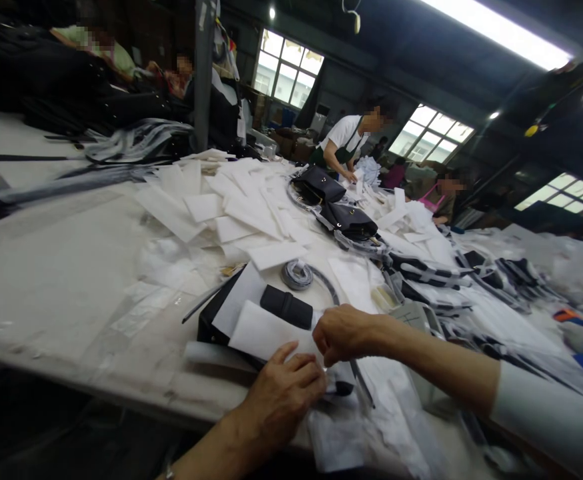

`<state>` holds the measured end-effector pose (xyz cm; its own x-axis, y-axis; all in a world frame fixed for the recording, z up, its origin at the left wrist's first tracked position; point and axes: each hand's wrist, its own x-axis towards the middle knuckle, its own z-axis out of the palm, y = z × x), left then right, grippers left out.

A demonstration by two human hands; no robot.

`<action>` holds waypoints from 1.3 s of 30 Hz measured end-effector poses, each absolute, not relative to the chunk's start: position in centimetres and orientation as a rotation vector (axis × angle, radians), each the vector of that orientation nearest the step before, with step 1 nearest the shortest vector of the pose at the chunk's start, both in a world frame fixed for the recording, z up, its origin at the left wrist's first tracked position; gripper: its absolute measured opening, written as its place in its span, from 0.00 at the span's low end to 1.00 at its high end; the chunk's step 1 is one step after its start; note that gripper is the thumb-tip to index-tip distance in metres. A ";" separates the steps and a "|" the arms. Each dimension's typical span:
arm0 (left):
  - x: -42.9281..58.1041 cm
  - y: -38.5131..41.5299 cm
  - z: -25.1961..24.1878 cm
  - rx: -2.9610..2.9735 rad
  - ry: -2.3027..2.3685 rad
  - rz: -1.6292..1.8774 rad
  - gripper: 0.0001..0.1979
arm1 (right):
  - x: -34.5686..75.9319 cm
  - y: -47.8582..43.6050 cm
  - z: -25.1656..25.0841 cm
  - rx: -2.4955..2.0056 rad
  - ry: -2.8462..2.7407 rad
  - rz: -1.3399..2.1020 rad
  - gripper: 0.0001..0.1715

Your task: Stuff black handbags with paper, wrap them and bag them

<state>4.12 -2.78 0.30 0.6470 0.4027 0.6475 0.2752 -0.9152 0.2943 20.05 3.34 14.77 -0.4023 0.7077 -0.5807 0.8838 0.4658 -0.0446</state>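
A black handbag [216, 305] lies on the table in front of me, with white foam sheets [266, 330] over it and a black strap piece [286, 307] between them. My left hand [289, 393] rests on the near edge of the front sheet, fingers slightly bent and apart. Beside it, my right hand [344, 333] is closed at the sheet's right end. Its fingertips point down, and whatever they pinch is hidden. Just behind the bag sits a coiled, wrapped strap [297, 274].
Loose white sheets [231, 207] are heaped beyond the bag. More black bags [349, 220] stand at the back right, near a co-worker in a white shirt [344, 137]. A grey bin [416, 320] is by my right forearm. The table's front edge [71, 380] runs at lower left.
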 end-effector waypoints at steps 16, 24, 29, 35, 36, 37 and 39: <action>4.5 -2.8 -0.2 2.718 0.587 1.287 0.12 | 19.8 8.3 11.7 0.660 2.411 -0.232 0.21; 4.5 -2.8 -0.2 2.730 0.604 1.195 0.11 | 26.2 10.1 11.4 1.452 2.467 -0.406 0.22; 4.5 -2.8 -0.1 2.677 0.601 1.239 0.11 | 27.4 6.4 11.3 1.916 2.663 -0.364 0.29; 4.7 -2.6 -0.2 2.710 0.586 1.235 0.12 | 20.7 3.9 7.0 2.171 2.873 -0.807 0.39; 4.8 -2.6 -0.3 2.713 0.583 1.255 0.12 | 19.8 4.2 6.3 2.170 2.882 -0.771 0.40; 4.9 -2.5 -0.3 2.712 0.580 1.298 0.13 | 19.1 4.6 5.7 2.144 2.898 -0.717 0.39; 5.0 -2.2 -0.3 2.712 0.572 1.438 0.14 | 18.3 5.2 4.6 2.043 2.931 -0.617 0.38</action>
<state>5.02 -2.23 -0.31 0.5086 0.3270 0.7965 0.3094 -0.9327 0.1853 18.30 5.18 4.62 -0.2865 0.9380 0.1952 0.7797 0.3467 -0.5214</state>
